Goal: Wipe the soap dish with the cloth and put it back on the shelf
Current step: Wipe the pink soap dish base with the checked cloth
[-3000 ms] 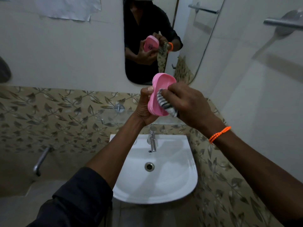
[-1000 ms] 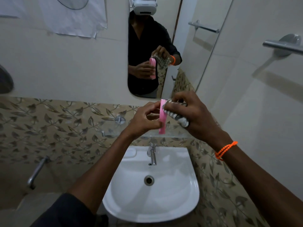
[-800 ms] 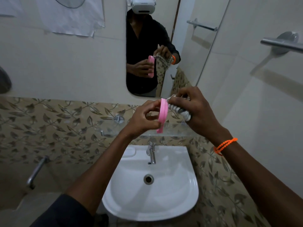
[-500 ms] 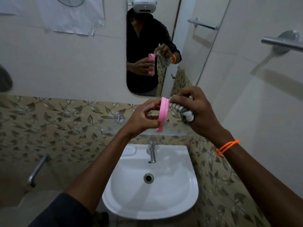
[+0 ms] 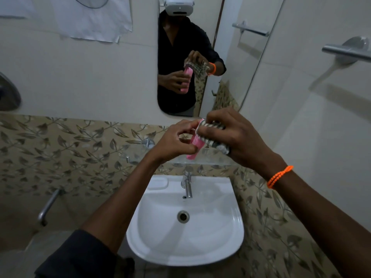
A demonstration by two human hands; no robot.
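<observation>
Fingers and thumb of the left hand (image 5: 174,140) curl round the pink soap dish (image 5: 195,144), pinching it by its near face so that it stands on edge, its thin rim turned toward the camera and its lower end poking out below the fingertips. Pressed against the dish's other face is the striped cloth (image 5: 212,135), bunched inside the curled fingers of the right hand (image 5: 239,137); the cloth covers the top of the dish and trails down to the right under the palm. Both hands meet in the air above the white sink (image 5: 185,237) and its tap (image 5: 187,185), and just in front of the glass shelf (image 5: 138,155) fixed to the leaf-patterned tiles. An orange bead bracelet (image 5: 279,176) circles the right wrist. On the wall behind, the mirror (image 5: 230,73) shows the dish upright in one hand with the cloth draped over its upper end. A towel bar (image 5: 345,52) juts from the right wall.
</observation>
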